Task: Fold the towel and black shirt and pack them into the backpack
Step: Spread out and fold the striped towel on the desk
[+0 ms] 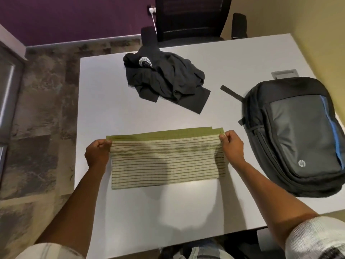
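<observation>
Nearest me, the towel point(166, 161) lies flat on the white table point(104, 212), a striped strip already doubled over, its green border along the far edge. My left hand point(97, 153) pinches the far-left corner and my right hand point(232, 146) pinches the far-right one, fingers curled tight on the cloth at both ends. It looks thin, light and limp, so I judge it will sag in the middle unless I keep it taut between the corners; those corners are the right place to hold. To the right, the backpack point(296, 135) lies flat, and it appears zipped. Farther off, the black shirt point(164, 81) sits crumpled near the far edge, soft and floppy; I would take it by the shoulders.
</observation>
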{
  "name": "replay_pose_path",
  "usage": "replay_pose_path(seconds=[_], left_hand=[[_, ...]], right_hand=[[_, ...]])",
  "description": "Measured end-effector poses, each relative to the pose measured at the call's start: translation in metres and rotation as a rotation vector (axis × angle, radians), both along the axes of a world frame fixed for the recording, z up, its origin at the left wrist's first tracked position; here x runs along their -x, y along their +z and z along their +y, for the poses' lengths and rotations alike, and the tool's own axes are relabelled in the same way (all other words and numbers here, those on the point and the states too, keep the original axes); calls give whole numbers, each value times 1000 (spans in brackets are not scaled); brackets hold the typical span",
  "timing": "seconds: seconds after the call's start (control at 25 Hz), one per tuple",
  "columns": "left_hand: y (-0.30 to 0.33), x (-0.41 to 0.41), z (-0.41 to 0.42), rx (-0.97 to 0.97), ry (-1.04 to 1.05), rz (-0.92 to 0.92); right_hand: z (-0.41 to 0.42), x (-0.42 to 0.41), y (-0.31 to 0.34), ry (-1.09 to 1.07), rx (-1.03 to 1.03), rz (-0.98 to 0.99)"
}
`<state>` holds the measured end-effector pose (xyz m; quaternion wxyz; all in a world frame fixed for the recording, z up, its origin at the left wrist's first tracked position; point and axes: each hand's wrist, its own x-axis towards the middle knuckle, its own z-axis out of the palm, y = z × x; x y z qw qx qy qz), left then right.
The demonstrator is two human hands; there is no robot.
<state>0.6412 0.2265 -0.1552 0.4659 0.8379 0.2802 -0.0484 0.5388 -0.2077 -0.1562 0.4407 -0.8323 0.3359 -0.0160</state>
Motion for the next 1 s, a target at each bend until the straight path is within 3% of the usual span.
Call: replay_pose_path(seconds=[0.52, 0.6, 0.72, 0.84, 0.92, 1.0], left_hand=[[-34, -34, -7, -299, -41, 80], [-34, -33, -9, -417, -76, 132], [-36, -16, -22, -618, -246, 47], [-44, 21, -52, -681, -630, -128], [-58, 48, -66, -648, -846, -110], [-72, 71, -67, -669, -911, -51]], right_hand=[[3, -49, -31, 30, 92, 101], [4, -50, -34, -6, 135, 117], [19, -39, -37, 52, 331, 68], [63, -19, -37, 301, 426, -36], [94, 0, -45, 478, 438, -65], [115, 19, -57, 618, 447, -32]])
